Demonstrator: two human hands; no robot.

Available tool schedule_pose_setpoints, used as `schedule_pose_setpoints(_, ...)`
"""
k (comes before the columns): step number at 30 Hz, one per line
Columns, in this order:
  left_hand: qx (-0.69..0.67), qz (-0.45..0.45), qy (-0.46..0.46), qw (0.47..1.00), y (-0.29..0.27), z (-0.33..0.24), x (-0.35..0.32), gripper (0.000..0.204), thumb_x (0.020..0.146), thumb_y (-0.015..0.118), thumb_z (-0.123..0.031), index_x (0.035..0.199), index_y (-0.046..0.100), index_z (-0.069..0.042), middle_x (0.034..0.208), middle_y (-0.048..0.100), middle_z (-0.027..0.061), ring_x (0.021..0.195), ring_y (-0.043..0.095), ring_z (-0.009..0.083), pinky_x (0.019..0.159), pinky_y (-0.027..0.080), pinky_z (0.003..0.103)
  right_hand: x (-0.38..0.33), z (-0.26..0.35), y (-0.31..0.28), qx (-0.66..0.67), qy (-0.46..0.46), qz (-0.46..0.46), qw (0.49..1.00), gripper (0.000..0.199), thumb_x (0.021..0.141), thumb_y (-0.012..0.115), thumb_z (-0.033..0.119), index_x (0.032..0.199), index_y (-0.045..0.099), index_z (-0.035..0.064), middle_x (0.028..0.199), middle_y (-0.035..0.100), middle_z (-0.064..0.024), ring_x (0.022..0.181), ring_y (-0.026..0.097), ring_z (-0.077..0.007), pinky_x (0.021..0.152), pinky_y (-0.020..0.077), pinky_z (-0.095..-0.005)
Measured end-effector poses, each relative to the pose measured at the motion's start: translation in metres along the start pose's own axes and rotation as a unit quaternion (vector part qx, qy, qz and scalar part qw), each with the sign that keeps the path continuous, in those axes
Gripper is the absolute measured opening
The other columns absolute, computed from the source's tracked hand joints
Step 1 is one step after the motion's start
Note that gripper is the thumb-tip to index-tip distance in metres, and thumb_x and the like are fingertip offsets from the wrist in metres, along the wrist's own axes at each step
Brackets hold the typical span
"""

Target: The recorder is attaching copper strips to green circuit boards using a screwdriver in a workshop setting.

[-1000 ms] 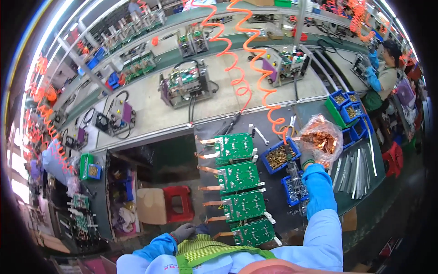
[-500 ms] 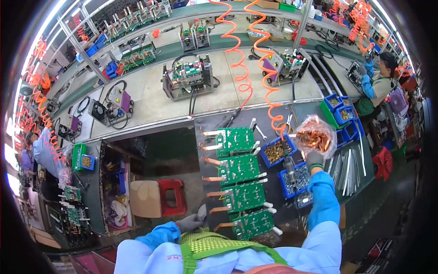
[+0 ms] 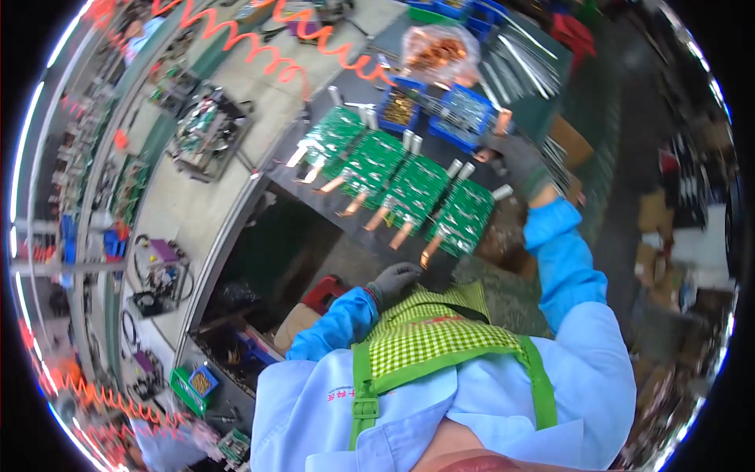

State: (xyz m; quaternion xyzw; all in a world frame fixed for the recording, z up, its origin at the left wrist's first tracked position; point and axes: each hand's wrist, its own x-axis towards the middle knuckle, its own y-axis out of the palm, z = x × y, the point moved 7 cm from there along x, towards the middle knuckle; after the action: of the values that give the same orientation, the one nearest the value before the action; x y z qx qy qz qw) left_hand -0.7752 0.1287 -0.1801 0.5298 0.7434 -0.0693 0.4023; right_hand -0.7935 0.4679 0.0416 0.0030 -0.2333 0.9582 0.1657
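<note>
My right hand (image 3: 521, 164), in a grey glove, is closed on a copper strip (image 3: 503, 121) that sticks up past its fingers. It is just right of the blue bins, and motion blurs it slightly. My left hand (image 3: 397, 280), also gloved, is near the bench's front edge with its fingers curled; what they hold, if anything, is hidden. Several green circuit boards (image 3: 414, 189) lie in a slanting row between the hands. Copper strips (image 3: 403, 234) project from their near ends, and white pieces (image 3: 465, 171) from their far ends. The nearest board's strip (image 3: 429, 250) ends close to my left hand.
Behind the boards are a blue bin of brass-coloured parts (image 3: 399, 108), a blue bin of silver parts (image 3: 465, 112), and a plastic bag of copper pieces (image 3: 440, 55). Grey metal strips (image 3: 515, 63) lie beyond. An orange coiled hose (image 3: 275, 64) hangs at upper left, near an open machine chassis (image 3: 208, 134).
The view has swung round. My right hand has come back from the bag of copper pieces with a copper strip. My left hand is now closer to the nearest board.
</note>
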Motion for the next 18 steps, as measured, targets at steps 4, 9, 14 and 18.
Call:
schedule_pose_setpoints(4, -0.045, 0.033, -0.001, 0.998, 0.025, 0.010, 0.004, 0.014, 0.087, 0.060, -0.017, 0.098, 0.060, -0.007, 0.077, 0.057, 0.0003, 0.065, 0.052, 0.0076, 0.060, 0.044, 0.024, -0.058, -0.012, 0.048, 0.352, 0.341, -0.057, 0.870, 0.021, 0.089, 0.055, 0.022, 0.100, 0.065, 0.0059, 0.071, 0.054, 0.0014, 0.051, 0.040, -0.0035, 0.041, 0.0308, -0.0190)
schedule_pose_setpoints(9, -0.075, 0.122, -0.045, 0.989, 0.095, 0.043, 0.012, 0.014, 0.087, 0.060, -0.017, 0.096, 0.058, -0.006, 0.076, 0.057, 0.0014, 0.067, 0.053, 0.0084, 0.059, 0.043, 0.024, -0.132, -0.026, 0.060, 0.350, 0.359, -0.085, 0.861, 0.027, 0.089, 0.058, 0.025, 0.106, 0.060, 0.0058, 0.078, 0.055, -0.0002, 0.050, 0.040, -0.0028, 0.041, 0.0317, -0.0191)
schedule_pose_setpoints(14, -0.222, 0.065, -0.071, 0.970, 0.102, 0.037, 0.068, 0.017, 0.090, 0.057, -0.016, 0.103, 0.055, -0.005, 0.080, 0.059, 0.0045, 0.067, 0.057, 0.0129, 0.057, 0.047, 0.025, -0.162, -0.041, 0.057, 0.203, 0.306, -0.109, 0.924, 0.032, 0.094, 0.048, 0.032, 0.095, 0.059, 0.0025, 0.066, 0.052, -0.0007, 0.054, 0.045, -0.0068, 0.049, 0.0364, -0.0235)
schedule_pose_setpoints(18, -0.385, 0.046, -0.029, 0.921, 0.111, 0.033, 0.101, 0.014, 0.091, 0.056, -0.014, 0.102, 0.056, -0.005, 0.081, 0.059, 0.0053, 0.067, 0.058, 0.0137, 0.056, 0.050, 0.024, -0.231, -0.080, 0.084, 0.153, 0.287, -0.074, 0.943, 0.035, 0.094, 0.046, 0.035, 0.092, 0.060, 0.0024, 0.064, 0.050, 0.0007, 0.054, 0.045, -0.0066, 0.050, 0.0373, -0.0225)
